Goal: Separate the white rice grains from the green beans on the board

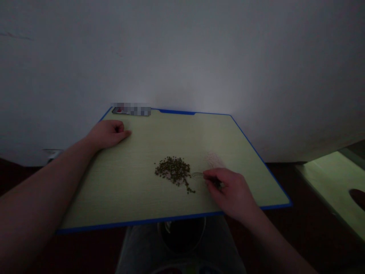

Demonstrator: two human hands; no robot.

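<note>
A pile of small dark greenish-brown bead-like grains (173, 169) lies on the pale table top (137, 198), with a short tail trailing toward the front right. My right hand (228, 190) is closed in a pinch just right of the pile. From its fingertips a thin curved thread or wire (197, 174) reaches left to the pile's edge; which of the two it is, I cannot tell. Beyond that hand lies a scatter of tiny pale pinkish grains (213, 159). My left hand (110, 133) rests on the table's left side, fingers curled in and thumb forward, nothing visible in it.
A phone-like flat object (131, 110), partly blurred out, lies at the back left corner. Blue edging (142, 224) runs round the table, which stands against a white wall (182, 57). A dark round container (182, 234) sits below the front edge. Another pale surface (333, 182) stands right.
</note>
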